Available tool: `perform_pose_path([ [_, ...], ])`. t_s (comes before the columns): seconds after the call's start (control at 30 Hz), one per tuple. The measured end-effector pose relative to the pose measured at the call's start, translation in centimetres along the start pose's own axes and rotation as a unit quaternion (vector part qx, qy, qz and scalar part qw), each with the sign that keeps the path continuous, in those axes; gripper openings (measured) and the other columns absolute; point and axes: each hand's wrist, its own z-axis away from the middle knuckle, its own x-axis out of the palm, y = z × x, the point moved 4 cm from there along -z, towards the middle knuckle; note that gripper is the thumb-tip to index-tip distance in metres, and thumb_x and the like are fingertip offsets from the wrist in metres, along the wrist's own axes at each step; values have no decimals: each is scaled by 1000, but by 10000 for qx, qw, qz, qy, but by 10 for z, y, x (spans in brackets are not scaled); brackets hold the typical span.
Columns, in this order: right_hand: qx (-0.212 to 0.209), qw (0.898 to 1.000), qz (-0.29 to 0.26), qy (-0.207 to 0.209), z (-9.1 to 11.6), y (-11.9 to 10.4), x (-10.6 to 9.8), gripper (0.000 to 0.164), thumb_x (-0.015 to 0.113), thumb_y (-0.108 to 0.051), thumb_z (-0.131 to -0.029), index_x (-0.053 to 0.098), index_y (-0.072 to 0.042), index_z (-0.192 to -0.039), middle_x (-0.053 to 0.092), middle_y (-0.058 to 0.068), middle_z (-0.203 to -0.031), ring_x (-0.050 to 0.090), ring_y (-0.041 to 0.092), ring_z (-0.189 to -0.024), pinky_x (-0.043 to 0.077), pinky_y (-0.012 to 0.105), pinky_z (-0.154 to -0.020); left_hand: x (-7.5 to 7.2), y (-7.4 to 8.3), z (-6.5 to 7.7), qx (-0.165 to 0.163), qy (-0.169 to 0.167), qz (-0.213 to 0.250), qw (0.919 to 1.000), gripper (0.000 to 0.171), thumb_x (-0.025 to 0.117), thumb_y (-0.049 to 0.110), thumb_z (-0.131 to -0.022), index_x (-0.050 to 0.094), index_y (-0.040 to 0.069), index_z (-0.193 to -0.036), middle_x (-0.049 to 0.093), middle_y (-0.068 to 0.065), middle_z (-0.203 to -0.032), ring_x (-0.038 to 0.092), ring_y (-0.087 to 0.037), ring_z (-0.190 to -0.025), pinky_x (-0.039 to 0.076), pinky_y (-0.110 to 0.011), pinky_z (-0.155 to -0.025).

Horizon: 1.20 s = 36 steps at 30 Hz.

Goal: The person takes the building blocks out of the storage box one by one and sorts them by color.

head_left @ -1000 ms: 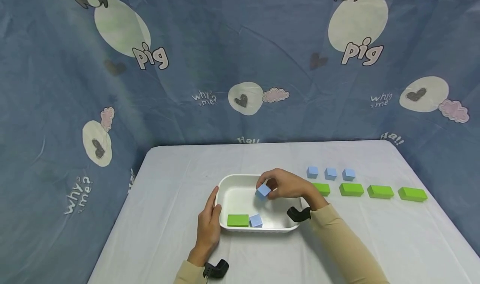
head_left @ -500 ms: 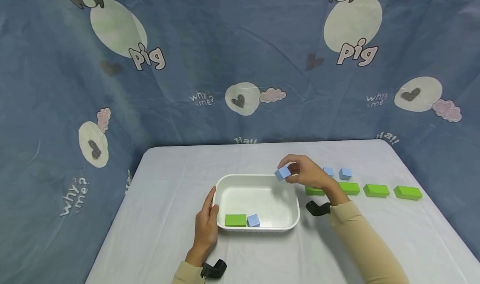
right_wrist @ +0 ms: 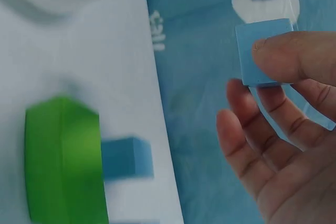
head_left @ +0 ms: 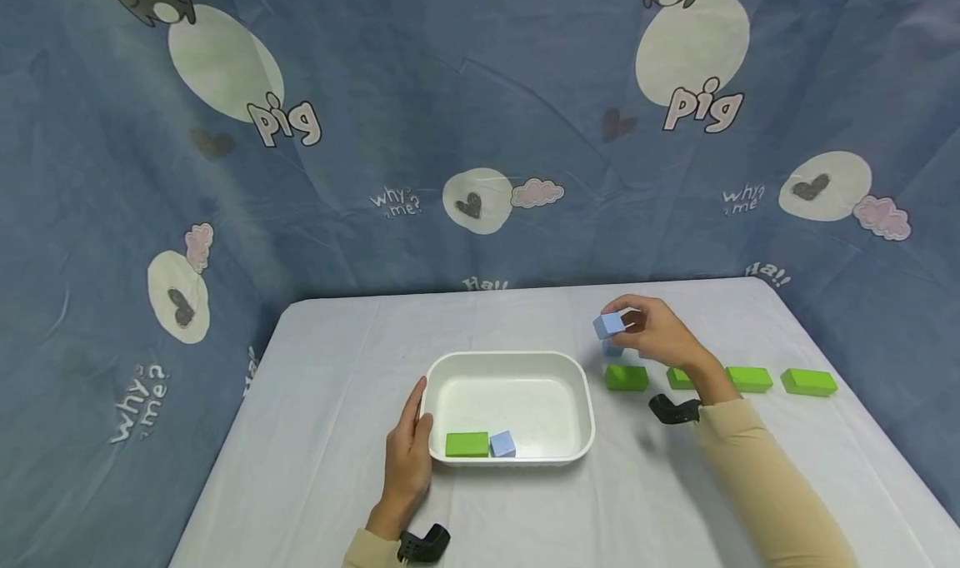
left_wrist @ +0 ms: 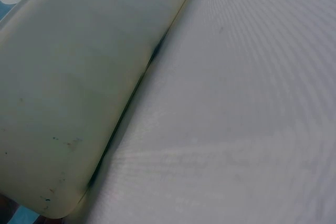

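Observation:
My right hand (head_left: pixel 660 332) pinches a blue cube (head_left: pixel 609 326) between thumb and fingers, raised above the table. In the right wrist view the thumb lies across the face of the held cube (right_wrist: pixel 265 56). Just below it in the head view, a second blue cube (head_left: pixel 612 349) rests on the table, partly hidden. My left hand (head_left: pixel 406 460) holds the left side of a white tray (head_left: pixel 510 461), thumb at the rim and fingers along the outer wall. Inside the tray's front left, a green block (head_left: pixel 467 445) lies beside a blue cube (head_left: pixel 502 444).
Right of the tray runs a row of green blocks (head_left: pixel 627 377), one partly behind my right wrist. The table wears a white cloth (head_left: pixel 315 435). Behind it hangs a blue printed curtain (head_left: pixel 375 135).
My right hand has carried the blue cube from over the tray to the right and back, over the table beyond the green row. The left hand stays at the tray.

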Motion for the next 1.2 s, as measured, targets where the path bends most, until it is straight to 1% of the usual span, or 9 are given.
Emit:
perform_pose_path([
  [0.1, 110, 9998, 157, 69, -1, 6, -3, 36, 73, 7, -85, 68, -3, -119, 69, 15, -109, 67, 30, -94, 59, 36, -72, -6, -4, 6, -90, 61, -114, 9999, 50, 42, 7, -108, 38, 7, -158, 41, -7, -158, 37, -23, -145, 23, -10, -113],
  [0.27, 164, 9993, 333, -72, -10, 11, -2, 36, 77, 0, -86, 68, -4, -121, 68, 13, -115, 65, 30, -101, 58, 35, -79, -24, -12, 23, -383, 507, -243, 9977, 49, 43, 4, -107, 41, 8, -156, 44, -9, -157, 38, -26, -144, 24, -6, -111],
  [0.37, 236, 9988, 433, 61, -11, 15, -10, 37, 77, 0, -85, 68, -2, -121, 67, 15, -117, 64, 31, -102, 56, 37, -81, -26, -13, 25, -393, 524, -221, 9976, 49, 43, 4, -107, 42, 7, -156, 44, -9, -156, 39, -25, -144, 25, -7, -111],
  [0.57, 501, 9960, 683, 269, -3, 24, -35, 39, 76, -1, -87, 67, -2, -124, 65, 15, -125, 63, 31, -106, 56, 36, -84, -21, -11, 20, -418, 435, -145, 9981, 49, 43, 7, -108, 40, 9, -157, 43, -3, -158, 37, -19, -145, 25, -10, -113],
  [0.67, 552, 9952, 736, 345, 2, 28, -46, 39, 75, -2, -88, 67, -2, -126, 64, 17, -126, 62, 31, -107, 55, 33, -84, -17, -10, 15, -311, 386, -106, 9987, 49, 43, 6, -108, 40, 7, -157, 43, -5, -158, 37, -21, -145, 24, -9, -113],
  [0.83, 686, 9939, 680, 532, 14, 35, -65, 38, 74, 0, -89, 65, 0, -126, 65, 19, -122, 61, 33, -106, 57, 27, -80, -8, -7, 6, -55, 231, -69, 9997, 48, 43, 6, -108, 39, 5, -156, 43, -10, -157, 37, -27, -145, 24, -8, -112],
  [0.97, 844, 9913, 753, 673, 24, 42, -77, 39, 74, -2, -90, 65, 0, -128, 65, 19, -121, 61, 32, -106, 55, 22, -79, -1, -4, 0, 1, 120, -38, 9999, 49, 42, 7, -108, 39, 7, -157, 42, -9, -158, 36, -26, -146, 23, -9, -113],
  [1.1, 998, 9887, 797, 781, 34, 48, -87, 41, 74, -5, -91, 64, 0, -130, 66, 19, -121, 63, 28, -104, 53, 21, -79, 4, -3, -3, -17, 64, 9, 10000, 49, 42, 6, -108, 40, 9, -157, 43, -7, -157, 37, -24, -145, 24, -10, -113],
  [1.2, 1113, 9875, 771, 805, 37, 53, -90, 42, 74, -6, -92, 62, 1, -132, 66, 21, -122, 64, 21, -99, 53, 21, -78, 2, -4, -2, 24, 67, 32, 10000, 50, 42, 5, -108, 39, 10, -157, 43, -6, -157, 38, -23, -144, 25, -11, -113],
])
